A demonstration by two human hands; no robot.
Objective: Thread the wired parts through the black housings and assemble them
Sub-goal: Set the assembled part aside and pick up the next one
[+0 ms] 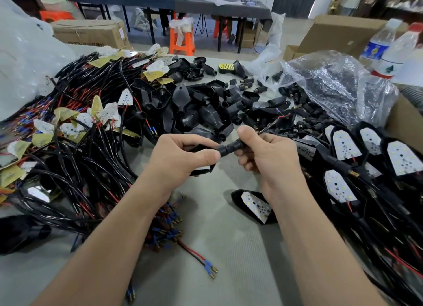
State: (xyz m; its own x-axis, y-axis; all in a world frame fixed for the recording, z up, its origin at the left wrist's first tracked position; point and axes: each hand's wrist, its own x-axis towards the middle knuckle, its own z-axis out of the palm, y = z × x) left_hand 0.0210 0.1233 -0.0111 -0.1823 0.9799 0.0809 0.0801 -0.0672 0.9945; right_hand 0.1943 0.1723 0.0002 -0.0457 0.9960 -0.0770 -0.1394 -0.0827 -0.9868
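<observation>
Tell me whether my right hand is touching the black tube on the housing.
Touching. The head view shows the right hand pinching the black tube between thumb and fingers, while the left hand holds the housing.

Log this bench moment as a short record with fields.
left hand: grips black housing
right hand: grips black stem at the housing's neck
wire: runs out past the right thumb, red at its tip
table, left: pile of wired parts
centre: heap of empty housings
right: assembled units, white boards showing
far right: two water bottles
</observation>
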